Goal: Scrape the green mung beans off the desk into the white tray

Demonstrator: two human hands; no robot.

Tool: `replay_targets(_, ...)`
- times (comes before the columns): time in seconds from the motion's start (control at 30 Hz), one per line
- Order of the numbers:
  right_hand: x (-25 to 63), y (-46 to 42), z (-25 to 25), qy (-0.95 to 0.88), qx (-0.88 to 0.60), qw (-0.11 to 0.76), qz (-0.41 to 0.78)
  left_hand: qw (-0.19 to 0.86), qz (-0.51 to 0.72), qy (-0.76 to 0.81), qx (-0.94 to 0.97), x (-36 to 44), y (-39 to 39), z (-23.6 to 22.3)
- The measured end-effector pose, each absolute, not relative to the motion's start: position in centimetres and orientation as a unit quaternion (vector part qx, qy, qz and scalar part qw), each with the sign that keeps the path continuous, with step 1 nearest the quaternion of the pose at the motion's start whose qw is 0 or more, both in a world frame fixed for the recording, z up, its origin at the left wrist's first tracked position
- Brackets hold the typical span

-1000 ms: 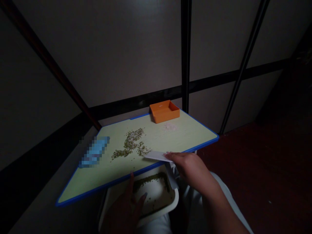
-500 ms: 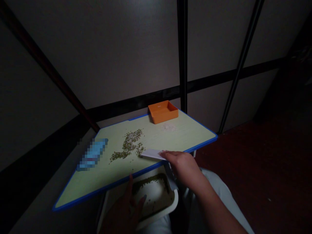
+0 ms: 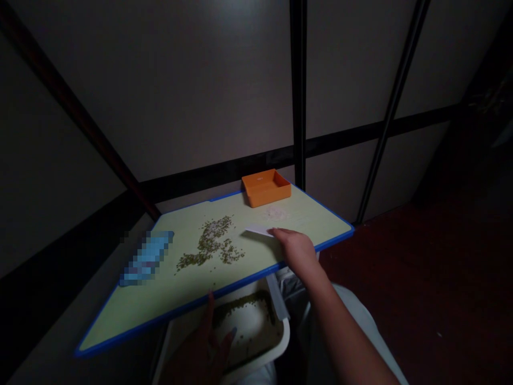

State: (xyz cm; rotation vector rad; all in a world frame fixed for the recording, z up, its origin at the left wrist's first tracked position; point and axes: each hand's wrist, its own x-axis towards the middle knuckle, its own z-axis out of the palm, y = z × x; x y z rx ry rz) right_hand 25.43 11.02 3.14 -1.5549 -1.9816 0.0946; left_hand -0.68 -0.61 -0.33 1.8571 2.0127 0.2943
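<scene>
My right hand (image 3: 298,251) is closed on a thin white card (image 3: 258,230), tilted just above the board. Left of the card, small green-brown grains (image 3: 212,238) lie scattered in a loose patch on the pale, blue-edged board (image 3: 160,299). Below the board's near edge is a white tub (image 3: 284,342) with similar grains along its inner sides. My left hand (image 3: 204,342) is dark in shadow over the tub's left part. Its thumb and index finger are apart, the index tip near the board's edge, with nothing visible between them.
An orange open box (image 3: 268,195) stands at the board's far edge, with a pale powdery patch (image 3: 276,213) before it. A blurred blue packet (image 3: 148,259) lies at the left. A panelled wall (image 3: 216,96) rises directly behind the board.
My right hand has lifted the card up and away from the grains, towards the far right. Some grains by it have spread slightly rightward. My left hand stays nearly in place.
</scene>
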Motion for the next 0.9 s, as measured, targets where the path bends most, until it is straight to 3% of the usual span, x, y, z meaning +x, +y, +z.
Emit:
replay_targets(0.43, 25.8, 10.9, 2.0, -0.756, -0.537, 0.374, 0.020, 0.160, 0.133, 0.718, 0.664, -0.7, -0.7, -1.1)
replay_targets(0.9, 23.7, 8.1, 2.8, -0.812, -0.471, 0.340, 0.056, 0.188, 0.107, 0.714, 0.666, -1.0, -0.9, -1.4)
